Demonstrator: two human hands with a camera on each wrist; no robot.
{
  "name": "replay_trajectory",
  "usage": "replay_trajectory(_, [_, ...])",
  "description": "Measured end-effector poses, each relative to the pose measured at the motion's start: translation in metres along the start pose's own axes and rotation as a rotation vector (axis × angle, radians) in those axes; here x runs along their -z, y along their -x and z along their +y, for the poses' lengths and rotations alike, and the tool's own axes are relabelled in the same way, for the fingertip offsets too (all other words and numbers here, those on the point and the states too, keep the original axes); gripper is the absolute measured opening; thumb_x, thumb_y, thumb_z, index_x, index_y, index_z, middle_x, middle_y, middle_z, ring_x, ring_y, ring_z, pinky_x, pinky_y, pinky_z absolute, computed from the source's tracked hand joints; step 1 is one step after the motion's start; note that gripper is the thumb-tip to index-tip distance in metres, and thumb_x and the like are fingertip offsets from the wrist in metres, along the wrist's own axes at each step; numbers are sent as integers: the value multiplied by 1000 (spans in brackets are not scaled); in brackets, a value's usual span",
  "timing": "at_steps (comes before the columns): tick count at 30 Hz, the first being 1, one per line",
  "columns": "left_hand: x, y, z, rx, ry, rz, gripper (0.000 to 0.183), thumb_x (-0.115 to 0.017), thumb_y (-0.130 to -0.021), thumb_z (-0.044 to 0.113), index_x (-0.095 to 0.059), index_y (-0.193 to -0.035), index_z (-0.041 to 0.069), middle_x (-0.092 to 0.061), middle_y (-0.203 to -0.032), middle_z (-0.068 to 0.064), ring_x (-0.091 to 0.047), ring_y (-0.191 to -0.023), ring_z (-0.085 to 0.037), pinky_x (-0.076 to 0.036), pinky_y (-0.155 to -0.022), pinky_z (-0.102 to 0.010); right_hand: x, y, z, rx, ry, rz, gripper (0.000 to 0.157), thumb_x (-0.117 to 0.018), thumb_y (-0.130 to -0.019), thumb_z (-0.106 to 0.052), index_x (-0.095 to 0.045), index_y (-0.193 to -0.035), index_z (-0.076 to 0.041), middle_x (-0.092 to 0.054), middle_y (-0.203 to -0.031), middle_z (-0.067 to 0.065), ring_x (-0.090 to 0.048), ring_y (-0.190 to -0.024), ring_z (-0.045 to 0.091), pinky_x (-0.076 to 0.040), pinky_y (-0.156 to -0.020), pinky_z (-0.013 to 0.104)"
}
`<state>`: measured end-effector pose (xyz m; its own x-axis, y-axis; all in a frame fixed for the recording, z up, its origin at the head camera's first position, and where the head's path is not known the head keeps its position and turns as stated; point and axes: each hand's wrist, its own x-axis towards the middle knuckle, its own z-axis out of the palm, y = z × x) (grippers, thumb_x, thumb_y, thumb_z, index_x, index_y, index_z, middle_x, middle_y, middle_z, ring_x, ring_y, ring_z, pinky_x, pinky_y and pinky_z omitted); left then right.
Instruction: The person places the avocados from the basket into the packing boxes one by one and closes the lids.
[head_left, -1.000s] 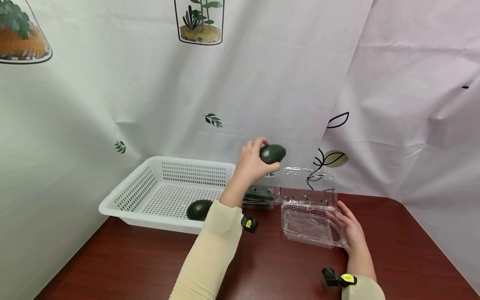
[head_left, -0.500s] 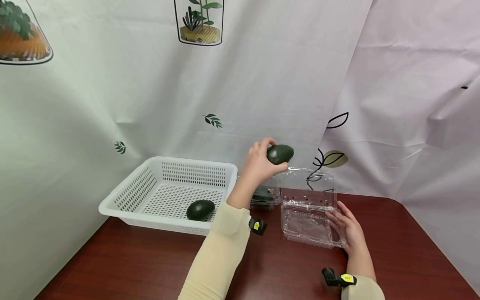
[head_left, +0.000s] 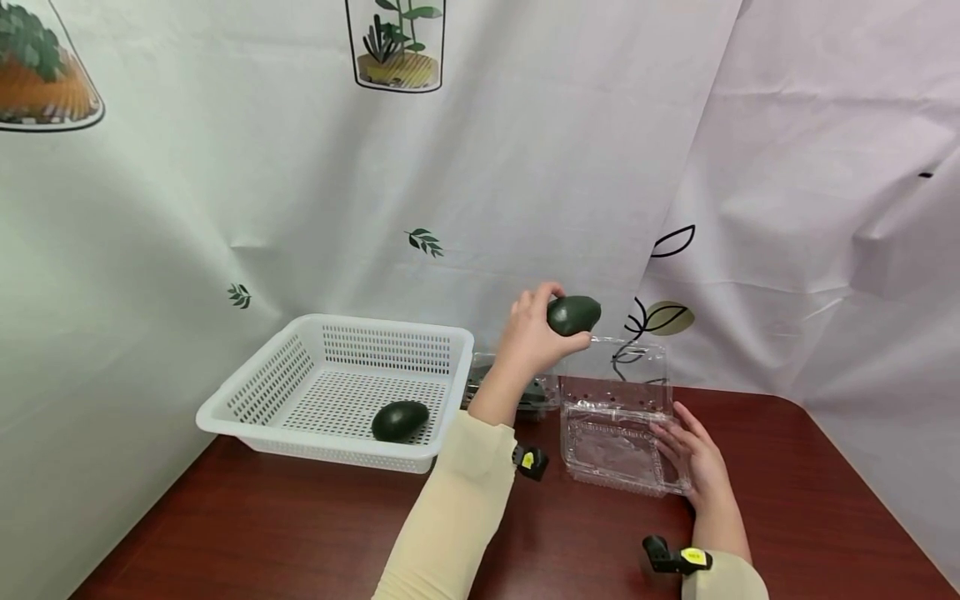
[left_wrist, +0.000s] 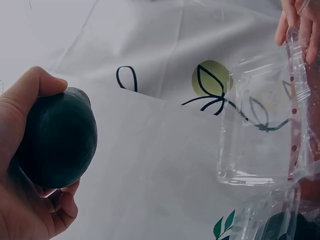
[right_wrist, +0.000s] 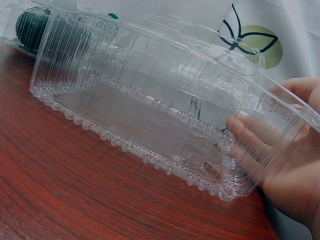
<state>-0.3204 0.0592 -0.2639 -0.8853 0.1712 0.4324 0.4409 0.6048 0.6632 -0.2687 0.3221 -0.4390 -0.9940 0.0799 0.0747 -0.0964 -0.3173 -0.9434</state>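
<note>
A dark green avocado (head_left: 573, 316) is in my left hand (head_left: 527, 337), pinched between thumb and fingers, raised at the height of the upright clear lid. In the left wrist view the avocado (left_wrist: 61, 139) fills the grip, thumb on one side and fingers curled at the other. On the table stands a clear plastic clamshell container (head_left: 615, 454), lid up and nothing inside. My right hand (head_left: 697, 458) rests against its right end, fingers rather straight and showing through the clear wall (right_wrist: 250, 145) in the right wrist view.
At left is a white perforated basket (head_left: 337, 450) with one avocado (head_left: 401, 421) inside. Behind my left forearm sits another clear container (head_left: 550, 385) with dark green contents. A printed white curtain (head_left: 315, 183) hangs behind the dark red table (head_left: 300, 517).
My left hand has carried the avocado to the right, toward the container, dipping slightly at the end. The right hand and its container have stayed put.
</note>
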Motion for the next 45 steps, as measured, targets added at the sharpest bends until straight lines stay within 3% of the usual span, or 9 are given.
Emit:
replay_trajectory(4, [-6, 1, 0, 2, -2, -18, 59, -75, -71, 40, -46, -120, 26, -45, -112, -5, -42, -97, -20, -44, -67, -34, 0, 0, 0, -2, -6, 1, 49, -39, -100, -17, -20, -145, -18, -59, -105, -13, -59, -99, 3, -45, -84, 20])
replay_trajectory(10, [-13, 2, 2, -3, -15, -46, 58, -74, -72, 40, -46, -121, 25, -45, -112, -6, -43, -96, -20, -44, -68, -34, -1, -1, -2, -13, -6, 3, 60, -39, -101, -16, -6, -149, -8, -60, -103, -13, -60, -98, 3, -45, -84, 21])
replay_trajectory(15, [-19, 4, 3, -17, -21, -60, 57, -74, -73, 41, -46, -120, 24, -45, -111, -6, -44, -95, -20, -43, -66, -33, -1, 0, -2, -22, -3, 7, 60, -39, -100, -17, -5, -149, -8, -60, -102, -13, -60, -98, 2, -45, -84, 21])
replay_trajectory(23, [-31, 8, 0, -9, -25, -109, 58, -74, -73, 44, -46, -120, 24, -46, -110, -5, -44, -92, -19, -43, -65, -33, -1, 0, -1, -22, 1, 24, 48, -40, -100, -18, -21, -144, -18, -61, -103, -13, -60, -98, 2, -45, -85, 20])
replay_trajectory(30, [-41, 11, -3, -4, -21, -142, 59, -73, -74, 47, -45, -118, 22, -49, -107, -3, -47, -89, -16, -43, -65, -29, -2, -1, -2, -26, 2, 24, 60, -39, -100, -17, -6, -149, -8, -61, -101, -13, -60, -98, 3, -45, -84, 21])
replay_trajectory(40, [-48, 14, -6, 28, 6, -186, 55, -72, -73, 50, -44, -112, 22, -49, -99, 1, -50, -78, -15, -43, -61, -28, -2, 0, -2, -25, 9, 26, 52, -41, -100, -18, -18, -146, -16, -59, -105, -14, -60, -98, 3, -45, -85, 20])
replay_trajectory(45, [-51, 14, -8, 63, -23, -209, 56, -71, -73, 53, -46, -111, 22, -57, -96, 1, -53, -75, -14, -43, -61, -28, -3, 1, -2, -10, 16, 12, 59, -40, -100, -17, -8, -150, -10, -58, -106, -14, -60, -98, 2, -45, -84, 20])
